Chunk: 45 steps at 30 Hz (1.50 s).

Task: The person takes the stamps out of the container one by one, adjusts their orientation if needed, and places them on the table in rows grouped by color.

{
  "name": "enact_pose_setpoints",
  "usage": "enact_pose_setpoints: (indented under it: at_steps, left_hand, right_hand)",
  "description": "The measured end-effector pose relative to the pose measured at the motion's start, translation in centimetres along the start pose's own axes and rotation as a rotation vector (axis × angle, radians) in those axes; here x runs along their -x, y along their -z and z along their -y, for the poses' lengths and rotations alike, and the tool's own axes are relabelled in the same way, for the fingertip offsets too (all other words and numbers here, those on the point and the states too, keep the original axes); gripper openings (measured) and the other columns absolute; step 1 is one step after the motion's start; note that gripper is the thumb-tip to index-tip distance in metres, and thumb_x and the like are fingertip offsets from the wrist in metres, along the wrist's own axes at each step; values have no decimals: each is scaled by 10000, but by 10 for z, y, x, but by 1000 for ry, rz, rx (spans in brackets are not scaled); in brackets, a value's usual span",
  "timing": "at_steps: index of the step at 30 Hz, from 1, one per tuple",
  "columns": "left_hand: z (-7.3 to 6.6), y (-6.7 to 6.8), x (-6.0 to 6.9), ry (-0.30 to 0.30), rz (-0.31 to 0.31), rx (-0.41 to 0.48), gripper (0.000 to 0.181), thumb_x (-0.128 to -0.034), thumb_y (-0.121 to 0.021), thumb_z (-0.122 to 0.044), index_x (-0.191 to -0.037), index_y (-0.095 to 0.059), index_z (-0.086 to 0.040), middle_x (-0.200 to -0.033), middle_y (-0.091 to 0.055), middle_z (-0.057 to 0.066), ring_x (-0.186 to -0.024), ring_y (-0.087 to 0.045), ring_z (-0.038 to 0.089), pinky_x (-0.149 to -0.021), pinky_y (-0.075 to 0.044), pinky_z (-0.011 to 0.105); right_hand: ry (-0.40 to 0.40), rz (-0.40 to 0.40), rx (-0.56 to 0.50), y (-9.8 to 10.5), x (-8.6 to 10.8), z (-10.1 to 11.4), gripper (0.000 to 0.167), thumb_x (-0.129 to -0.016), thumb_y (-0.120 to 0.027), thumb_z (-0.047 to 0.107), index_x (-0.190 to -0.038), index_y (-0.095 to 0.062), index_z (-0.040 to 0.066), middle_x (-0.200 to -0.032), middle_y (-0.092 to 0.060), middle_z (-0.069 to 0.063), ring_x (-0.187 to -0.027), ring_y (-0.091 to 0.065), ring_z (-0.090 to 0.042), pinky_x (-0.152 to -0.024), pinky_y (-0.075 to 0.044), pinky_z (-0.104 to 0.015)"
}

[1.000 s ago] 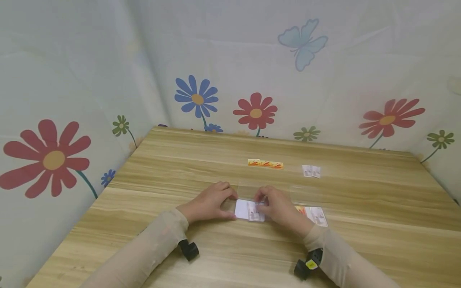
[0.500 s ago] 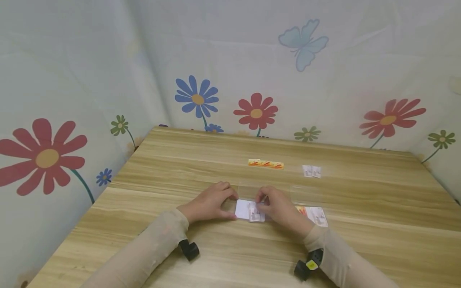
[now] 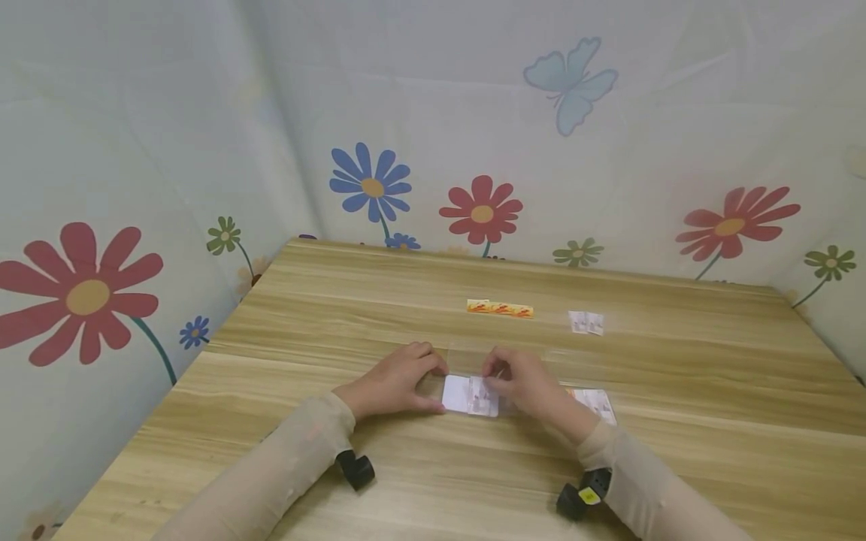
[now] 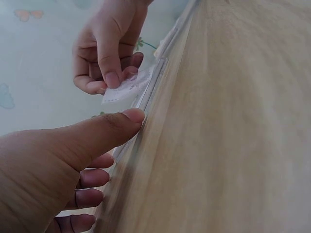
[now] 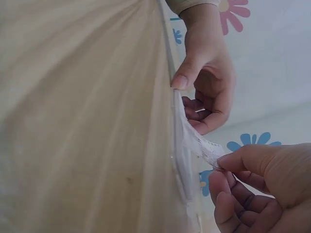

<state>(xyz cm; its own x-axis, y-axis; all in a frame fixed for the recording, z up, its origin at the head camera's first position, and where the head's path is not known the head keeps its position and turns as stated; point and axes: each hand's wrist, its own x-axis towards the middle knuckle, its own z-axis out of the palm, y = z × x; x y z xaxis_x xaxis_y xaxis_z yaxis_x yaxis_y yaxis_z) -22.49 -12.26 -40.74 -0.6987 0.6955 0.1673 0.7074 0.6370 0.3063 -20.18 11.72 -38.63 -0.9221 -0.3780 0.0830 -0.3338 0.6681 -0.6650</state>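
Note:
A white card (image 3: 455, 393) lies flat on the wooden table, its left end between the thumb and forefinger of my left hand (image 3: 395, 382). In the left wrist view the thumb (image 4: 132, 116) presses at the card's edge. My right hand (image 3: 531, 387) pinches a pale printed stamp (image 3: 482, 398) between thumb and forefinger. This stamp (image 5: 204, 148) has a perforated edge; it curves up from the card toward the right fingertips, its far end down on the card. Partly behind the right wrist lies a second card (image 3: 597, 404) bearing an orange stamp and a pale one.
Farther back lie a strip of yellow-orange stamps (image 3: 501, 309) and a pair of pale stamps (image 3: 585, 322). Thin clear plastic (image 3: 575, 363) lies just behind the cards. A flowered cloth backdrop (image 3: 419, 90) rises beyond the table's back edge.
My right hand has shifted slightly rightward, still pinching the stamp, which now lines up more squarely with the card's right end. The left hand stays in place.

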Motion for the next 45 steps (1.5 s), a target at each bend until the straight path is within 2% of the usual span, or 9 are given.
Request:
enact_pose_setpoints:
  at_steps: [3, 8, 15, 21, 26, 35, 45]
  left_hand:
    - [0, 0, 0, 6, 6, 3, 492, -755, -774, -466, -1112, -638, -156, -1069, -582, -25, -1002, -535, 127, -886, -476, 301]
    - [0, 0, -1, 20, 17, 13, 492, -756, -773, -464, -1115, -638, -156, -1080, -584, -22, -1007, -533, 129, -888, -476, 305]
    - [-1, 1, 0, 29, 30, 15, 496, -758, -770, -468, -1121, -637, -156, -1077, -578, -22, -1000, -529, 128, -889, -474, 309]
    - [-2, 2, 0, 21, 25, 8, 496, -757, -772, -465, -1121, -637, -157, -1073, -577, -20, -997, -529, 132, -890, -472, 314]
    - [-2, 1, 1, 17, 12, 7, 493, -750, -778, -461, -1115, -640, -159, -1050, -573, -26, -974, -522, 125, -870, -468, 304]
    - [-3, 2, 1, 15, 16, 9, 491, -755, -774, -462, -1114, -641, -155, -1043, -570, -27, -967, -518, 124, -864, -465, 306]
    - [-3, 2, 1, 19, 23, 7, 492, -758, -770, -468, -1115, -639, -155, -1039, -567, -30, -948, -512, 115, -848, -467, 299]
  right_hand:
    - [-10, 25, -15, 6, -1, 2, 43, -872, -649, 66, -878, -629, 104, -835, -640, -2, -750, -544, -109, -656, -459, -223]
    - [19, 43, -21, 19, -3, 7, 41, -887, -644, 95, -894, -628, 58, -827, -619, -15, -739, -504, -132, -644, -431, -224]
    - [48, 60, -85, 40, -10, 9, 52, -890, -632, 53, -905, -613, 7, -843, -616, -86, -728, -507, -146, -608, -450, -213]
    - [0, 51, -43, 57, -11, 11, 40, -892, -639, 60, -919, -621, 37, -849, -632, -86, -702, -553, -151, -585, -492, -237]
    - [-30, 44, 2, 71, -10, 12, 49, -901, -638, 91, -937, -621, 62, -842, -637, -74, -720, -586, -206, -579, -497, -264]
    - [-82, 63, -19, 99, -13, 7, 90, -926, -609, 124, -988, -606, 58, -887, -636, -88, -771, -589, -236, -616, -494, -271]
    - [-65, 52, -47, 119, -16, 6, 98, -929, -587, 76, -995, -596, 4, -882, -637, -117, -745, -575, -210, -583, -486, -264]
